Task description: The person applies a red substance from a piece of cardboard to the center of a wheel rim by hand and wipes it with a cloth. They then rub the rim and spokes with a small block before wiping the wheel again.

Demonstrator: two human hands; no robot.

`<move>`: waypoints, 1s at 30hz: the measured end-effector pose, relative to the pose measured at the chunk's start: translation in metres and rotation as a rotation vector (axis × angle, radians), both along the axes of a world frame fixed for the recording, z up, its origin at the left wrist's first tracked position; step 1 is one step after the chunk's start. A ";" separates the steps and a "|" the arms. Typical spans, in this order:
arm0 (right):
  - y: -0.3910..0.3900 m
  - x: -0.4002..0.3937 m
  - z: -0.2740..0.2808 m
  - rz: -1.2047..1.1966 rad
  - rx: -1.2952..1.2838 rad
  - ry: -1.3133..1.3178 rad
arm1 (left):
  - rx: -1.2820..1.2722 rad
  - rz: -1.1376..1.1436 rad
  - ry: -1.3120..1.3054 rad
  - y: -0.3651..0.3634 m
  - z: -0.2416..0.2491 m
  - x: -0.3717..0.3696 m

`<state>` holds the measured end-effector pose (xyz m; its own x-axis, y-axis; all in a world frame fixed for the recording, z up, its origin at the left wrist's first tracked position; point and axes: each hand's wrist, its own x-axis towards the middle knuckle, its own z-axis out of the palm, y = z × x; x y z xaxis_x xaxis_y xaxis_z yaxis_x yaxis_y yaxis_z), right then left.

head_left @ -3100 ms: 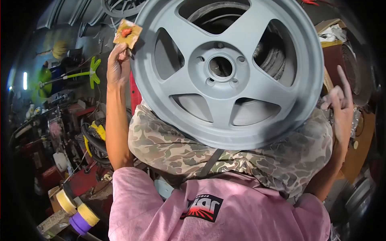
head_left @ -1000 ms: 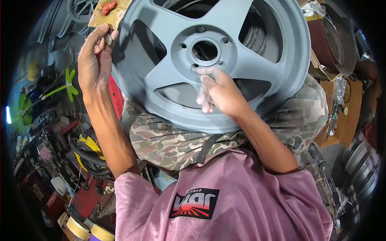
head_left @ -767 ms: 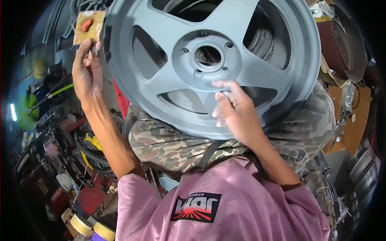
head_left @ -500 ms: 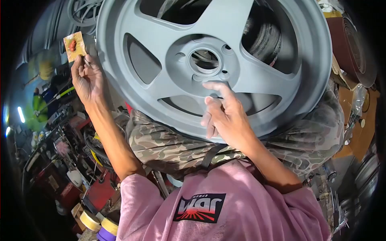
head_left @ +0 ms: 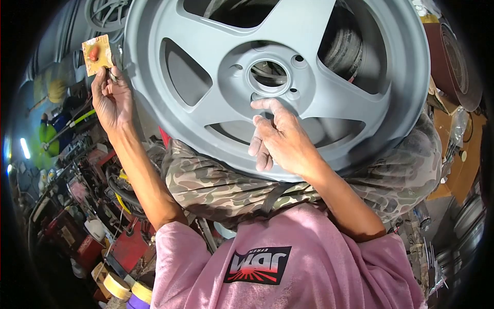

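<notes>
A grey five-spoke car wheel rim point(head_left: 247, 24) rests across my lap, face up. My left hand point(head_left: 113, 98) is closed in a pinch on the lower edge of a small yellowish square card point(head_left: 104, 54), held up at the rim's left side. An orange-red dab of paste point(head_left: 94, 53) sits on that card. Over the lower hub, my right hand point(head_left: 280, 135) holds nothing, its fingers apart and curved. Its index fingertip is right at the lug hole below the centre bore point(head_left: 268, 74); the fingertips look dusty with grey.
Camouflage-patterned trousers point(head_left: 206, 180) lie under the rim. Rolled brown abrasive sheet point(head_left: 446, 67) stands at the right, by cardboard point(head_left: 453, 149). Tools and red metal parts point(head_left: 128, 244) crowd the left floor, with tape rolls point(head_left: 117, 286) below. Another wheel point(head_left: 109, 13) is at the upper left.
My right hand has shifted slightly left and up over the hub, its index finger closer to the lug hole. My left hand still holds the card, raised slightly.
</notes>
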<state>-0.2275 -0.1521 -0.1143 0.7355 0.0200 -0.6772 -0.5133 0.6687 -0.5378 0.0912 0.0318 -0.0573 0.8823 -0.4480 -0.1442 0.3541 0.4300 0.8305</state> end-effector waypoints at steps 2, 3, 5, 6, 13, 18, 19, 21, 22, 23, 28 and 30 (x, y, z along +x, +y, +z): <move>-0.001 0.001 0.000 0.011 -0.013 0.003 | -0.001 0.008 -0.003 -0.002 0.001 -0.002; -0.003 0.001 0.000 0.053 -0.035 0.001 | -0.004 -0.008 -0.007 -0.003 0.002 -0.004; -0.006 0.002 0.004 0.097 -0.057 0.000 | -0.007 -0.022 -0.009 -0.003 0.002 -0.004; -0.007 0.002 0.008 0.116 -0.093 -0.001 | -0.009 -0.021 -0.006 -0.003 0.002 -0.004; -0.013 0.001 0.007 0.245 -0.248 -0.048 | 0.002 -0.020 0.008 -0.005 0.000 -0.003; -0.015 0.002 0.009 0.243 -0.236 -0.039 | 0.016 -0.015 -0.015 -0.003 -0.003 -0.002; -0.015 0.002 0.010 0.244 -0.227 -0.023 | 0.026 0.016 -0.024 -0.003 -0.003 -0.001; -0.014 0.000 0.008 0.214 -0.189 -0.032 | 0.019 0.001 -0.024 -0.006 -0.002 -0.004; -0.013 -0.002 0.007 0.187 -0.151 -0.041 | 0.013 -0.012 -0.024 -0.006 0.000 -0.005; -0.014 -0.004 0.009 0.187 -0.152 -0.046 | 0.013 -0.010 -0.028 -0.005 0.001 -0.004; -0.018 -0.017 0.013 0.097 -0.245 -0.017 | 0.027 0.025 -0.028 -0.002 0.001 -0.003; -0.016 -0.018 0.011 0.079 -0.258 -0.028 | 0.020 0.031 -0.034 0.000 -0.002 0.000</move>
